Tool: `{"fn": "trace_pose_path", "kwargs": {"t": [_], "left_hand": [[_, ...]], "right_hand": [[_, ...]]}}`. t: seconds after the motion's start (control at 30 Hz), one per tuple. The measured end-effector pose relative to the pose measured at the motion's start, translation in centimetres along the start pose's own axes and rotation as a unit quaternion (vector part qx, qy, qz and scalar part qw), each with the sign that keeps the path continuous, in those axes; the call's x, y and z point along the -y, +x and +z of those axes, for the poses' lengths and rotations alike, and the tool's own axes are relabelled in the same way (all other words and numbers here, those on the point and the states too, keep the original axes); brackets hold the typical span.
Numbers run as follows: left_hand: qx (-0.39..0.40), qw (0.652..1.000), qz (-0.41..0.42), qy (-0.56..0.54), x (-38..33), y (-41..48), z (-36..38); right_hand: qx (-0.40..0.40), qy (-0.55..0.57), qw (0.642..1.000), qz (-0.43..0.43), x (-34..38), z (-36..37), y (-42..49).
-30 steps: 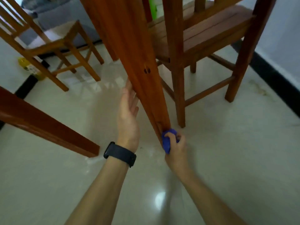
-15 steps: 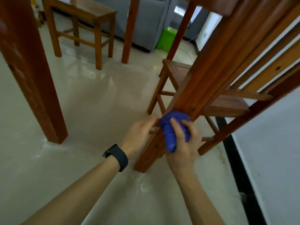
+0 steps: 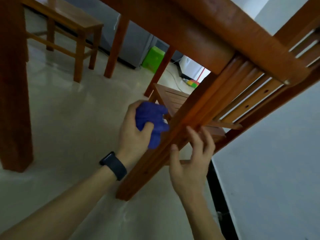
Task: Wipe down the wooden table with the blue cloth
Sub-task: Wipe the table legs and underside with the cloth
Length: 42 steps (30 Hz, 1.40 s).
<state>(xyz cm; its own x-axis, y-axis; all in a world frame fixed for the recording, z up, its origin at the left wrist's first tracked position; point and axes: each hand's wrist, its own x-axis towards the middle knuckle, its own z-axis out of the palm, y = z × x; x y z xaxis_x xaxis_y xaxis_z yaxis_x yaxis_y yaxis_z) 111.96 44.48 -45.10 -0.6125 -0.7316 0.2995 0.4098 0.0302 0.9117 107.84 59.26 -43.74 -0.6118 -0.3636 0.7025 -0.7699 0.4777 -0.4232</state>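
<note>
Here, the left hand [image 3: 132,135] squeezes the blue cloth [image 3: 150,115] into a ball, right next to the table leg [image 3: 192,115]. The right hand [image 3: 188,163] is spread, its fingers [image 3: 194,138] straight and touching the other side of that leg. A black watch [image 3: 114,166] is on the left wrist.

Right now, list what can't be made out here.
Tabletop: the head view sits below the rail, which hides it.
Cloth: bunched in the left hand; fingers cover part.
Leg: far face turned away; right hand covers some.
Green object: too distant to identify.
</note>
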Motion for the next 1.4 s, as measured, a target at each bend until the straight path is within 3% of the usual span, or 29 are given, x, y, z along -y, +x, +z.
{"fn": "trace_pose_path", "kwargs": {"t": [0.07,0.17,0.23,0.37,0.5,0.57,0.73,0.87,0.97,1.1,1.17,1.2,1.3,1.4], "left_hand": [[-0.016,0.998,0.066,-0.015,-2.5,1.5,1.8],[0.029,0.993,0.114,-0.028,-5.9,2.5,5.6],[0.064,0.992,0.106,-0.033,-5.8,2.0,7.6],[0.070,0.986,0.137,0.067,-2.1,2.1,7.0],[0.155,0.975,-0.053,0.147,4.4,2.1,2.9],[0.160,0.970,-0.098,0.156,6.9,1.3,1.3],[0.092,0.996,0.009,0.013,1.8,3.1,3.3],[0.047,0.986,0.131,0.097,2.7,0.7,4.9],[0.096,0.986,0.027,0.131,8.7,-2.0,2.0],[0.201,0.939,-0.187,0.208,16.6,-4.5,-4.7],[0.191,0.934,-0.164,0.255,17.5,-4.2,-5.8],[0.151,0.946,-0.136,0.253,17.0,-3.4,-5.7],[0.035,0.984,-0.054,0.169,13.7,-1.6,-3.0],[0.123,0.975,0.034,0.182,14.2,-4.1,0.0]], "right_hand": [[-0.045,0.106,0.988,0.099,0.1,-1.1,2.6],[0.043,0.248,0.940,0.230,0.6,-1.4,5.4],[0.052,0.215,0.948,0.228,1.0,-1.1,5.6],[0.033,0.186,0.957,0.222,1.3,-0.5,5.6],[0.027,0.153,0.959,0.239,2.0,0.2,5.3],[0.009,0.137,0.961,0.241,2.1,0.8,5.0],[-0.009,0.133,0.970,0.203,1.3,2.3,3.3],[-0.021,0.178,0.963,0.201,0.4,3.0,1.8],[0.006,0.180,0.956,0.230,0.0,3.9,0.0],[0.039,0.173,0.948,0.263,-0.9,6.1,-3.3],[0.035,0.171,0.949,0.262,-1.5,7.1,-4.4],[0.032,0.171,0.949,0.265,-1.8,7.6,-4.7],[0.018,0.161,0.950,0.267,-2.6,8.6,-5.5],[0.007,0.148,0.952,0.267,-3.0,9.1,-5.8]]}}
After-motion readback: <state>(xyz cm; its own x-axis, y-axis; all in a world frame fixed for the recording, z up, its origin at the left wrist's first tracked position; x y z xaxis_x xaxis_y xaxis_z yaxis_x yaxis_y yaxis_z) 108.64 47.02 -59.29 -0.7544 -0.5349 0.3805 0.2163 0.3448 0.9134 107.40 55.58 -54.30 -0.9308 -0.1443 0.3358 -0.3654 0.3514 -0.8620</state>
